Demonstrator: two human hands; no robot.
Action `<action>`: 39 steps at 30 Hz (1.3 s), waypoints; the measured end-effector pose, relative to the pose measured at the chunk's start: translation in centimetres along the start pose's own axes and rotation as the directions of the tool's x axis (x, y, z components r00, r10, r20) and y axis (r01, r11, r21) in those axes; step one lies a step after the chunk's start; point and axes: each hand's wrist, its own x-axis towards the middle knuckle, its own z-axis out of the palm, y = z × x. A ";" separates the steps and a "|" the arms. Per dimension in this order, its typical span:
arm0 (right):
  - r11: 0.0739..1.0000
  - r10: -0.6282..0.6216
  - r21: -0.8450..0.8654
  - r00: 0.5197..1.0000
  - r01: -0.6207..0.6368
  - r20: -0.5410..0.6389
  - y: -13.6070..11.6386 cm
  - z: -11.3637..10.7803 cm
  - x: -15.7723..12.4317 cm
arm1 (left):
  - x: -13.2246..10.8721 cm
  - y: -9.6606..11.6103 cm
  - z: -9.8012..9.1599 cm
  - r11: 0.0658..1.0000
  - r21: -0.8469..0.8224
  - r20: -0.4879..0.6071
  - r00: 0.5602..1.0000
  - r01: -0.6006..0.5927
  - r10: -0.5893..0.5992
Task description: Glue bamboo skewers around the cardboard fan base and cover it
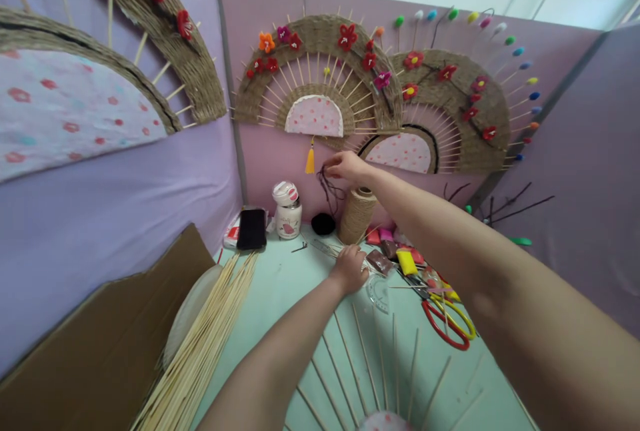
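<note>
My right hand (pixel 345 166) is raised near the back wall, its fingers pinched on a dark cord (pixel 327 186). Loops of this cord hang down toward a round black object (pixel 323 224) on the table. Beside it stands a large cone of brown twine (pixel 357 214). Low over the table, my left hand (pixel 350 269) has its fingers curled beside thin sticks and a clear ruler (pixel 323 246); what they hold, if anything, is hidden. A clear protractor (pixel 379 294) lies just below it. Nearest me, thin sticks (pixel 357 344) fan out from a pink-patterned piece (pixel 385 422).
Bundled pale sticks (pixel 215 324) lie left, by brown cardboard (pixel 100 344). A phone (pixel 252 228) and white jar (pixel 289 214) stand behind. Right are scissors (pixel 445 331) and clay packets (pixel 407 262). Woven fans (pixel 320 31) with flowers hang on the back wall.
</note>
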 end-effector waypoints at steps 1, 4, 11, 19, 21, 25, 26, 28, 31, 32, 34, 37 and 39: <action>1.000 -0.021 0.022 1.000 0.021 0.001 0.0 0.0 0.2 | 0.0 0.0 -0.1 1.000 -0.002 -0.003 1.000 0.000 0.000; 0.999 -0.046 0.025 0.999 0.046 0.002 1.1 -0.6 -0.2 | -0.1 0.1 -0.3 1.000 -0.008 -0.010 1.000 0.002 -0.002; 0.987 0.047 -0.157 0.994 -0.032 0.095 6.2 -0.6 -4.4 | -0.3 0.2 -0.5 1.000 -0.015 -0.041 0.999 0.002 -0.003; 0.976 0.097 -0.196 0.995 -0.092 0.014 6.4 2.8 -7.5 | -0.3 0.7 -1.5 1.000 -0.022 -0.087 0.996 -0.015 0.013; 0.980 0.099 -0.168 0.994 -0.104 -0.035 6.3 2.3 -8.0 | -0.4 0.8 -2.2 0.999 -0.028 -0.092 0.995 -0.035 0.032; 0.992 0.077 -0.086 0.984 -0.092 -0.160 6.5 -0.3 -9.6 | -0.9 1.3 -4.1 0.994 -0.046 -0.092 0.991 -0.101 0.096; 0.995 0.069 -0.060 0.978 -0.082 -0.196 6.5 -1.0 -10.2 | -1.2 1.6 -4.6 0.992 -0.051 -0.094 0.989 -0.119 0.113; 0.998 0.059 -0.003 0.962 -0.062 -0.268 6.5 -2.4 -11.4 | -1.8 2.2 -5.7 0.987 -0.058 -0.107 0.984 -0.152 0.146; 0.996 0.049 0.084 0.928 -0.020 -0.368 6.2 -4.1 -13.3 | -3.0 3.5 -7.4 0.978 -0.060 -0.153 0.970 -0.200 0.189; 0.994 0.047 0.111 0.916 -0.003 -0.398 6.1 -4.7 -14.0 | -3.4 4.0 -8.0 0.975 -0.058 -0.174 0.964 -0.215 0.202; 0.986 0.047 0.161 0.890 0.030 -0.453 5.7 -5.8 -15.3 | -4.1 5.0 -9.5 0.970 -0.049 -0.222 0.949 -0.240 0.224; 0.972 0.059 0.225 0.848 0.072 -0.527 5.1 -7.9 -17.2 | -4.8 6.8 -12.6 0.953 -0.046 -0.408 0.876 -0.301 0.257; 0.961 0.070 0.260 0.825 0.095 -0.560 4.7 -9.5 -18.4 | -5.1 8.1 -15.3 0.937 -0.053 -0.591 0.768 -0.344 0.249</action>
